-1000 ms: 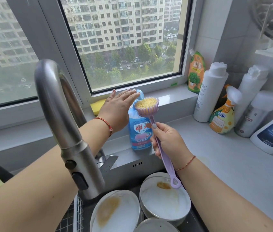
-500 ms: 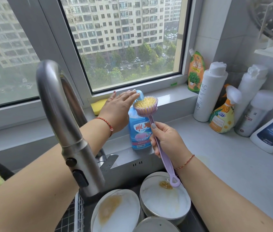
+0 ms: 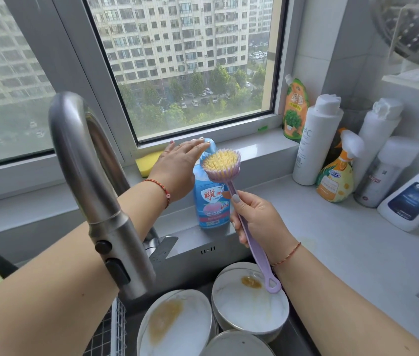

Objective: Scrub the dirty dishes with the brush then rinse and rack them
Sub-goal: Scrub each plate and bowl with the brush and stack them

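1. Brush (image 3: 222, 163): right hand (image 3: 259, 222) wraps the mid-handle, thumb along the stem. Round head is above the grip, bristles facing up: yellow centre, lilac outer ring. Handle is thin, flat lilac plastic; its looped end hangs below the grip, over the bowl (image 3: 249, 309).
2. Left hand (image 3: 177, 168): fingers straight, palm down, pressing the pump top of the soap bottle (image 3: 211, 201). Brush head sits just right of that hand, in front of the bottle's neck.
3. Soap bottle: blue translucent plastic, glossy label, standing on the sink ledge just beyond the right-hand grip.
4. Bowl: white glazed, round, brown smear near the far rim. Directly below the grip.
5. Plate (image 3: 177, 327): white, oval-looking, big yellow-brown stain. Left of the bowl, both in the sink.
6. Faucet (image 3: 87, 176): brushed steel gooseneck, black buttons, in front of the left forearm.
7. Sponge (image 3: 148, 163): yellow, on the sill behind the left hand.
8. Counter (image 3: 344, 247): pale, matte, right of the grip.
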